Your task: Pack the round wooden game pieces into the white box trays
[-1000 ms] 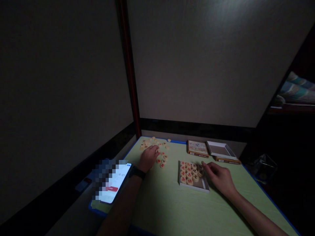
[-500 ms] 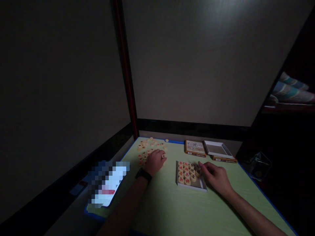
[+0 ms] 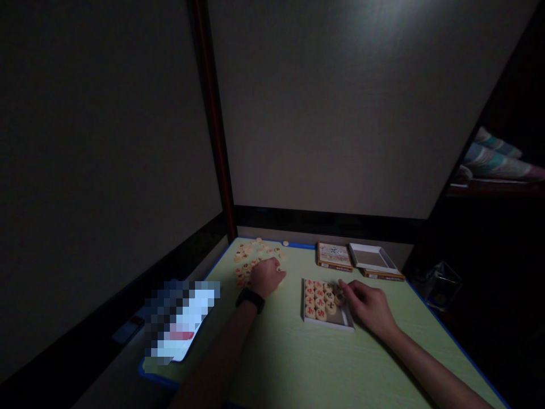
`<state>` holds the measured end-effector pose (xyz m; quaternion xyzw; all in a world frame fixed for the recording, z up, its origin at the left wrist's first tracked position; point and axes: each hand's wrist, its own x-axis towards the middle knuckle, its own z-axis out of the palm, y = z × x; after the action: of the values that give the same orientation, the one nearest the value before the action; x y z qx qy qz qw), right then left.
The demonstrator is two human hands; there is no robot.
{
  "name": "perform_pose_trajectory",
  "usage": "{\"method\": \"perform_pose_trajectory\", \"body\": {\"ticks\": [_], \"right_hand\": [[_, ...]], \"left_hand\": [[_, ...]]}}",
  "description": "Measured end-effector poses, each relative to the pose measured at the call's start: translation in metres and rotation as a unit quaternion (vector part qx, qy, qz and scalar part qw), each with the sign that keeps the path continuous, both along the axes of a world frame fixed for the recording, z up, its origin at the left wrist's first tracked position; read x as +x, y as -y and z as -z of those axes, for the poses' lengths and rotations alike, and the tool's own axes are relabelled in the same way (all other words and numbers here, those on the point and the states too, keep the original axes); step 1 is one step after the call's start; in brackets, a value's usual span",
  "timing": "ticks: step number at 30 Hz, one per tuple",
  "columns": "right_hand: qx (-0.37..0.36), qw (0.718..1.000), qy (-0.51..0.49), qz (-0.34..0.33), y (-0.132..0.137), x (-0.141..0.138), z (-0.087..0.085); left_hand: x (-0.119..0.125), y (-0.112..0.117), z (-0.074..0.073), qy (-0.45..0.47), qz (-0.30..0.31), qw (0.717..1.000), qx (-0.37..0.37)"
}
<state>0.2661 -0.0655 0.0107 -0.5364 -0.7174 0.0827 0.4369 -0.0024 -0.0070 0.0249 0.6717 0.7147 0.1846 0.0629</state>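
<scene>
Over the scattered Chinese chess pieces [image 3: 244, 275] at the table's left, my left hand [image 3: 267, 276] is closed, its fingers curled down. A pale round piece [image 3: 279, 271] shows at its fingertips, partly hidden. My right hand [image 3: 369, 305] pinches a Chinese chess piece at the far right corner of a shallow white box tray [image 3: 340, 320]. Its thumb and forefinger largely cover that piece. Inside the tray, red-marked pieces [image 3: 319, 303] fill two columns on the left, and black-marked pieces [image 3: 330, 307] stand beside them.
A printed game box [image 3: 334, 255] and an upturned white-lined box part [image 3: 373, 258] on another box lie at the table's back. A lit phone [image 3: 191, 324] rests at the left edge of the green table [image 3: 293, 363]. Walls rise behind and left.
My left hand has curled further over the loose pieces, and the piece at its fingertips shows less. The right hand stays at the tray's corner. The whole view has shifted slightly.
</scene>
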Motion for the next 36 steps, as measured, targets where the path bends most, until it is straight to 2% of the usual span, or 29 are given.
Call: {"method": "perform_pose_trajectory", "body": {"ticks": [2, 5, 7, 9, 12, 15, 17, 19, 25, 29, 31, 34, 36], "right_hand": [[0.009, 1.000, 0.001, -0.003, 0.000, 0.000, 0.000], [0.030, 0.999, 0.014, -0.005, -0.001, 0.001, 0.000], [0.061, 0.997, 0.035, -0.013, 0.000, 0.002, 0.000], [0.106, 0.992, 0.059, -0.040, 0.003, -0.001, -0.001], [0.160, 0.976, 0.101, -0.107, 0.012, -0.011, -0.005], [0.185, 0.961, 0.132, -0.157, 0.020, -0.024, -0.006], [0.209, 0.953, 0.137, -0.173, 0.022, -0.030, -0.003], [0.230, 0.947, 0.137, -0.180, 0.023, -0.031, 0.000], [0.213, 0.952, 0.105, -0.193, 0.022, -0.029, 0.004], [0.226, 0.952, 0.070, -0.194, 0.022, -0.030, 0.001], [0.217, 0.955, 0.055, -0.194, 0.023, -0.030, -0.002], [0.169, 0.961, 0.048, -0.211, 0.027, -0.030, -0.010], [0.132, 0.966, 0.038, -0.219, 0.030, -0.032, -0.015]], "left_hand": [[-0.001, 0.000, -0.002, -0.001, 0.003, 1.000, 0.012], [0.002, 0.005, -0.004, 0.033, 0.028, 0.997, 0.069], [0.008, 0.011, -0.006, 0.094, 0.060, 0.988, 0.104], [0.018, 0.019, -0.006, 0.186, 0.103, 0.971, 0.109], [0.039, 0.033, -0.006, 0.346, 0.167, 0.921, 0.064], [0.056, 0.046, -0.004, 0.491, 0.236, 0.838, -0.028], [0.062, 0.052, -0.002, 0.550, 0.272, 0.786, -0.074], [0.064, 0.054, 0.000, 0.574, 0.287, 0.762, -0.090], [0.060, 0.052, 0.002, 0.574, 0.276, 0.766, -0.085], [0.059, 0.053, 0.000, 0.590, 0.296, 0.745, -0.099], [0.059, 0.052, -0.001, 0.590, 0.298, 0.743, -0.102], [0.058, 0.053, -0.002, 0.562, 0.281, 0.773, -0.083], [0.057, 0.056, -0.003, 0.504, 0.265, 0.821, -0.042]]}}
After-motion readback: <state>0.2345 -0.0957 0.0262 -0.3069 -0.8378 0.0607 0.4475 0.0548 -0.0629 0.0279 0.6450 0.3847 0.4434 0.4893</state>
